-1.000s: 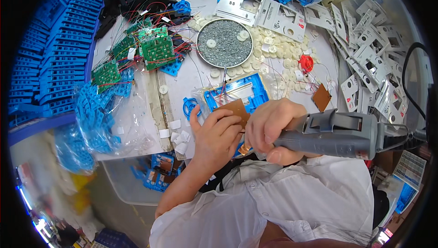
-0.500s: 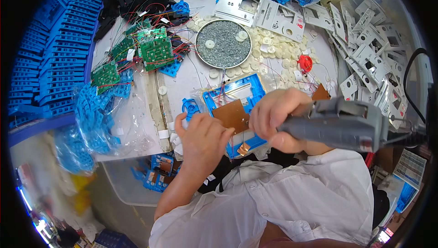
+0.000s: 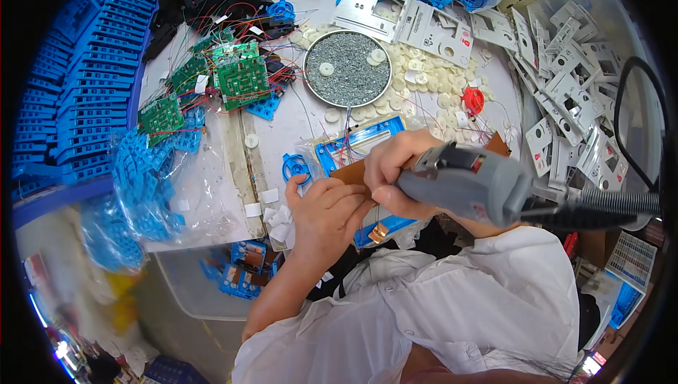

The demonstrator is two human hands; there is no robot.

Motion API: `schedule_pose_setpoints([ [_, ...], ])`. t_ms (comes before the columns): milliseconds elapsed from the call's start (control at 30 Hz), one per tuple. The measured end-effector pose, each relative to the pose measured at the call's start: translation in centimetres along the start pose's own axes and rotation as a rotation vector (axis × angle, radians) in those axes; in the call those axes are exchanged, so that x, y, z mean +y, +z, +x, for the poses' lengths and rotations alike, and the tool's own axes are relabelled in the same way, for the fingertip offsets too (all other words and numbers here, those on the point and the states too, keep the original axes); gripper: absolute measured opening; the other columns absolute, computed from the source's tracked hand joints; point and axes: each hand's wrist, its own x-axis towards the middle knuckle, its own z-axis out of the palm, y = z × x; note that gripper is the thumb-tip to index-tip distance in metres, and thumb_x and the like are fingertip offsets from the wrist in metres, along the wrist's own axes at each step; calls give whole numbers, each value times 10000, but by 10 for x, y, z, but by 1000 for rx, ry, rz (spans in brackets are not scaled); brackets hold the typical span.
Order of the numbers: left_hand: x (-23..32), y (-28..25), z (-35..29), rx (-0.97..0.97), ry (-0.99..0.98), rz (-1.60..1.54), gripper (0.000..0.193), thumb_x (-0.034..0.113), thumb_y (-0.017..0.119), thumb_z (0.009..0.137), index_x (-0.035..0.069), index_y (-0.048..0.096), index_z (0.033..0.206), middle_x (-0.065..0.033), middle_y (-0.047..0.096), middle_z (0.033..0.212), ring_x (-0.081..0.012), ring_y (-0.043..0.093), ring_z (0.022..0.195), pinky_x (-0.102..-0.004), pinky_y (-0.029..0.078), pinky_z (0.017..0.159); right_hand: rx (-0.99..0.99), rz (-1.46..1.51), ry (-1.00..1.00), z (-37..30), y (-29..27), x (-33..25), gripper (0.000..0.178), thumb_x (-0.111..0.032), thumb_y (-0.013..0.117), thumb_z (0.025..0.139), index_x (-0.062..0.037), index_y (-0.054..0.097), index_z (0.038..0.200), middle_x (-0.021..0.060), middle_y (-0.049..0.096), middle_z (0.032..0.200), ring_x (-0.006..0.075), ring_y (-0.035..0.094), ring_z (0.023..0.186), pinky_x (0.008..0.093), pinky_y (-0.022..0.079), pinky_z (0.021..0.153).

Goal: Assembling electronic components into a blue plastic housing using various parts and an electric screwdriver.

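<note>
A brown board point(image 3: 352, 172) lies under half-bent left fingers point(image 3: 340, 194), hold unclear, leftward of right fingers point(image 3: 383, 162) wrapped round a grey driver point(image 3: 459, 190).

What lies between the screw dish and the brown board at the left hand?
In the head view: cream discs, thin wires and the blue frame's upper edge.

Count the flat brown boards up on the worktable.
2: one brown board at the left hand, another brown board beyond the grey tool; more may be hidden.
</note>
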Motion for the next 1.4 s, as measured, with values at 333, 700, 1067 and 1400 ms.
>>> schedule_pose_setpoints([
  [333, 5, 7, -8, 73, -17, -21, 222, 103, 826, 747, 148, 721, 938, 9, 695, 1053, -212, 644, 973, -524, 263, 1089, 47, 343, 69, 1, -2, -23, 244, -14, 727, 898, -68, 530, 1031, 45, 593, 730, 178, 573, 631, 336, 474, 603],
  [700, 4, 5, -24, 194, 8, -10, 233, 128, 827, 746, 173, 777, 969, 59, 734, 972, -148, 649, 874, -520, 263, 1075, -97, 563, -96, 9, 18, -29, 240, -26, 758, 893, -20, 542, 999, 72, 606, 723, 178, 598, 641, 321, 475, 588],
  [1067, 6, -2, -35, 155, -39, 250, 260, 331, 861, 736, 197, 785, 945, 62, 615, 913, -165, 566, 851, -489, 306, 917, -44, 171, 11, 16, 27, -1, 255, 15, 684, 888, -63, 479, 1020, 70, 578, 741, 179, 565, 606, 350, 474, 568],
  [1400, 5, 4, -32, 129, -81, 251, 216, 312, 825, 744, 170, 737, 881, 44, 613, 925, -182, 551, 887, -498, 311, 900, -44, -21, -124, 25, 40, 15, 210, 1, 695, 891, -61, 498, 930, 72, 577, 695, 192, 590, 585, 329, 441, 521],
])
